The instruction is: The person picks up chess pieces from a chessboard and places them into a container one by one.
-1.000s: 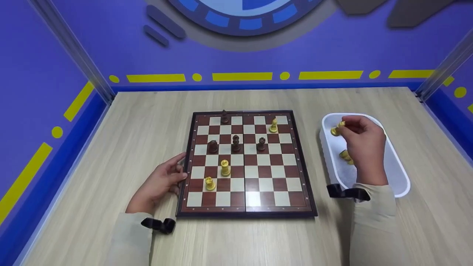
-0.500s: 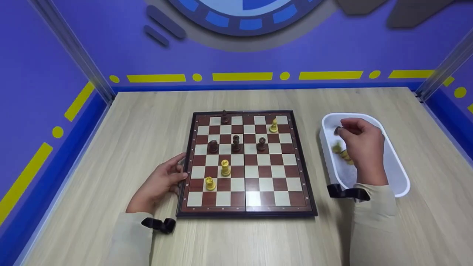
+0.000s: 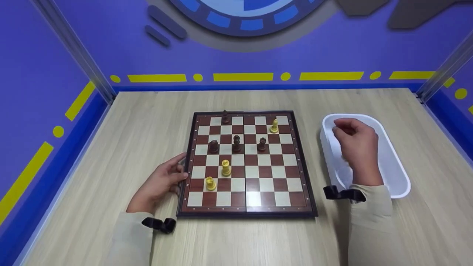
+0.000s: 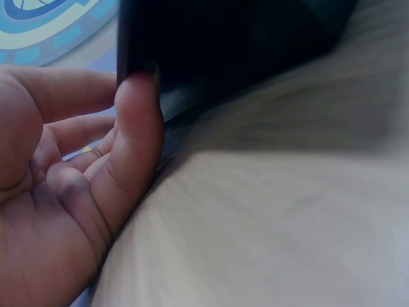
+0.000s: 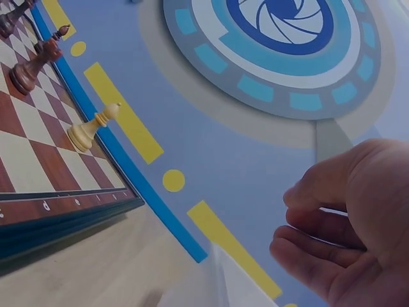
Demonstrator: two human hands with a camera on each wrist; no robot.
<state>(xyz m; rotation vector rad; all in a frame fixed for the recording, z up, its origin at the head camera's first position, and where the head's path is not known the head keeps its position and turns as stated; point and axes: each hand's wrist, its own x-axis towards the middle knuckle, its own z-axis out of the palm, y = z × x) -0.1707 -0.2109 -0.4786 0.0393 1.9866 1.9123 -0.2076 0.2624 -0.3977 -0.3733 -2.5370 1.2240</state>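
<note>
A brown-and-cream chessboard [image 3: 258, 166] lies on the table. My left hand [image 3: 159, 183] is at its left edge; the thumb [image 4: 137, 121] and straight forefinger touch the rim. My right hand [image 3: 356, 149] is over the white tray [image 3: 393, 166], thumb and fingertips drawn together. No chess piece shows at its fingertips in either view, and the space behind the thumb [image 5: 319, 182] is hidden. Pale pieces stand on the board, among them a pale bishop [image 5: 92, 128] and a crowned pale piece [image 3: 210, 183]. Dark pieces include a dark knight [image 3: 213, 146].
More dark chess pieces stand toward the back, one near the rear edge [image 3: 225, 117] and one on the right half [image 3: 262, 144]. My right hand hides part of the tray's inside. A blue-purple wall [image 3: 258, 55] borders the table [image 3: 147, 122].
A pale chess piece left my right fingertips and blurred down into the tray. Something small and dark showed there half a second ago. The right hand has shifted slightly left; the left hand stays put.
</note>
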